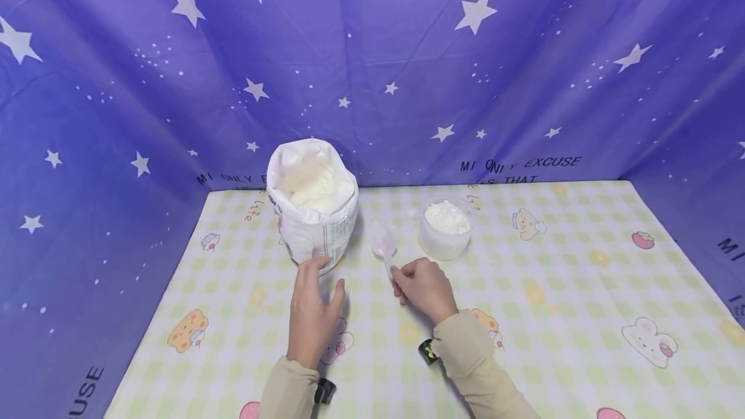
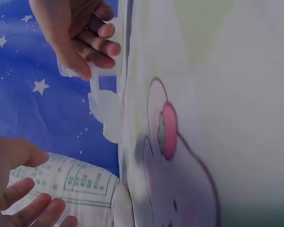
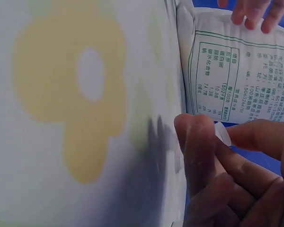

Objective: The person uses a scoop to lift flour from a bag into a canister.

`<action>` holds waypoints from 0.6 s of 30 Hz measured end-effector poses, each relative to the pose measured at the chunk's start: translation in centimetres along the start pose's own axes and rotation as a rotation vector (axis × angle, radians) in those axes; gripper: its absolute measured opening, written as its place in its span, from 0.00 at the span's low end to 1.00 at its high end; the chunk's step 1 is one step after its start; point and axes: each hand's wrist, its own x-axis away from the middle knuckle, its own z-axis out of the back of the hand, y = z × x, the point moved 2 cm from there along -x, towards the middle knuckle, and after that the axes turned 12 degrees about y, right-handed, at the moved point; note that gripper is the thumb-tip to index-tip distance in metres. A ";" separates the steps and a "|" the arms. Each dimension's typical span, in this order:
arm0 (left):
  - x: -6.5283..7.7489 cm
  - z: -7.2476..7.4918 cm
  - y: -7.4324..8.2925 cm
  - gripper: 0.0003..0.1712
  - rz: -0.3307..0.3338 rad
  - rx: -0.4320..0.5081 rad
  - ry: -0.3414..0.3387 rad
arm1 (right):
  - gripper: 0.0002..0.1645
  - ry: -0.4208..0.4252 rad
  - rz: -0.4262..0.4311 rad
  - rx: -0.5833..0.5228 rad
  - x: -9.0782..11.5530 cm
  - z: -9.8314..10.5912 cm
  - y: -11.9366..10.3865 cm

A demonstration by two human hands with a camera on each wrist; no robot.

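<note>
A white plastic spoon (image 1: 382, 242) is pinched by its handle between the thumb and fingers of my right hand (image 1: 426, 288). Its bowl points away from me, low over the tablecloth between the bag and the tub. An open white bag (image 1: 326, 238) with green print stands at left, filled with off-white powder (image 1: 317, 186). My left hand (image 1: 314, 312) is at the near side of this bag, fingers spread and loosely bent, holding nothing. Just beyond my right hand sits a round clear tub (image 1: 444, 244) heaped with white powder (image 1: 447, 216).
A green-and-white checked tablecloth (image 1: 582, 315) with cartoon prints covers the table. Behind it and at both sides hangs a blue-purple curtain (image 1: 372, 50) with white stars. The bag stands close to the table's back edge.
</note>
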 end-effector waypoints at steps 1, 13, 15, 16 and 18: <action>0.0 -0.1 0.1 0.25 -0.005 0.001 -0.013 | 0.25 0.000 0.009 0.012 0.0 0.0 0.0; -0.9 -0.4 1.2 0.24 -0.179 -0.033 -0.103 | 0.09 0.162 0.217 0.187 0.9 1.9 -0.3; -1.1 -0.4 1.4 0.24 -0.214 -0.043 -0.110 | 0.07 0.188 0.251 0.176 1.0 2.4 -0.3; -1.2 -0.4 1.5 0.24 -0.239 -0.050 -0.114 | 0.06 0.199 0.267 0.166 1.0 2.6 -0.4; -1.3 -0.4 1.7 0.24 -0.305 -0.068 -0.119 | 0.05 0.227 0.307 0.145 1.1 3.0 -0.4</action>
